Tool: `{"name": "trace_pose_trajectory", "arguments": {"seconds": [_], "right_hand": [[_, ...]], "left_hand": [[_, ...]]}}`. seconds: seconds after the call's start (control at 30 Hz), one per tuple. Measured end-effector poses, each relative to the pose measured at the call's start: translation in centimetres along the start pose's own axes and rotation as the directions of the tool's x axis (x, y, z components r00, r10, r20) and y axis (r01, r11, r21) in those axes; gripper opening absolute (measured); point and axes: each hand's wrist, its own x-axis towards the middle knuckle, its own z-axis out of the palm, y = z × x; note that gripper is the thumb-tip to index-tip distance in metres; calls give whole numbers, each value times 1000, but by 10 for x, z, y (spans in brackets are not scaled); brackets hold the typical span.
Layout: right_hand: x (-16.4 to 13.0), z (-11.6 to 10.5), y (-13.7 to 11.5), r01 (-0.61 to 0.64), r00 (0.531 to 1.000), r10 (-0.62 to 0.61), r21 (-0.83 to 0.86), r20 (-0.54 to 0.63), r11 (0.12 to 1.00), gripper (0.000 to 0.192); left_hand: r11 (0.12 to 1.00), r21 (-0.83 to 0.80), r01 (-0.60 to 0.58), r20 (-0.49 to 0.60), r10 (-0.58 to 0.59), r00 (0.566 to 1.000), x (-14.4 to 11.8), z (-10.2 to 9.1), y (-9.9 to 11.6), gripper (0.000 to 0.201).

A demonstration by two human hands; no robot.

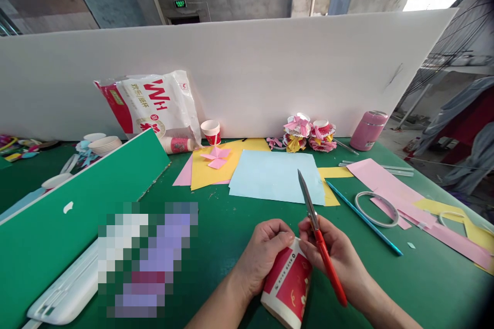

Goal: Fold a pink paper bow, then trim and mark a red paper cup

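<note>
Along the left edge of the green counter (pixel 216 226) lie a stack of white paper bowls (pixel 103 144) and, nearer, a slanted green board (pixel 73 205) with a white plastic case (pixel 65 293) at its near end. Against the white partition (pixel 247 72) at the back edge leans a red-and-white plastic bag (pixel 150 105), with a paper cup lying on its side (pixel 177 145) below it and an upright red-and-white cup (pixel 211 132) just beside.

Toward the middle, a yellow paper sheet (pixel 208 172) carries a pink folded paper flower (pixel 216 157); a light blue sheet (pixel 276 177) overlaps it on the right.

At the near edge, the left hand (pixel 264 254) grips the rim of a red paper cup (pixel 287 282) that lies tilted on the counter, mouth up toward the hands; its fingers are closed on the cup's rim. The right hand (pixel 335 257) touches the same rim from the other side and holds red-handled scissors (pixel 318 239), fingers clamped on the handles, the blades together and pointing away over the blue sheet.

Behind, near the back edge, stand paper-flower decorated cups (pixel 309 134). Right of the hands a blue pencil (pixel 363 217) lies diagonally, then a ring of tape (pixel 376 209), pink paper strips (pixel 389 185) and more yellow paper (pixel 443 208) toward the right edge. A pink flask (pixel 368 130) stands at the far right corner.
</note>
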Motion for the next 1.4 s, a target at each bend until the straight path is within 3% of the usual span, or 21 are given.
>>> {"name": "trace_pose_trajectory", "arguments": {"seconds": [0.83, 1.1, 1.3, 1.4], "right_hand": [[0, -2, 6, -14, 1000, 14, 35, 21, 999, 30], [3, -2, 5, 1, 1000, 0, 55, -26, 998, 31], [5, 0, 0, 48, 995, -41, 81, -87, 996, 32], [5, 2, -6, 110, 988, -102, 65, -118, 992, 31]], "left_hand": [[1000, -30, -1, 15, 1, 1000, 2, -2, -2, 22], [997, -79, -10, 17, 11, 1000, 5, -6, -4, 23], [993, -119, -14, 80, 24, 996, 6, -10, -3, 21], [987, -159, -36, 131, 58, 990, 4, -13, 1, 30]]}}
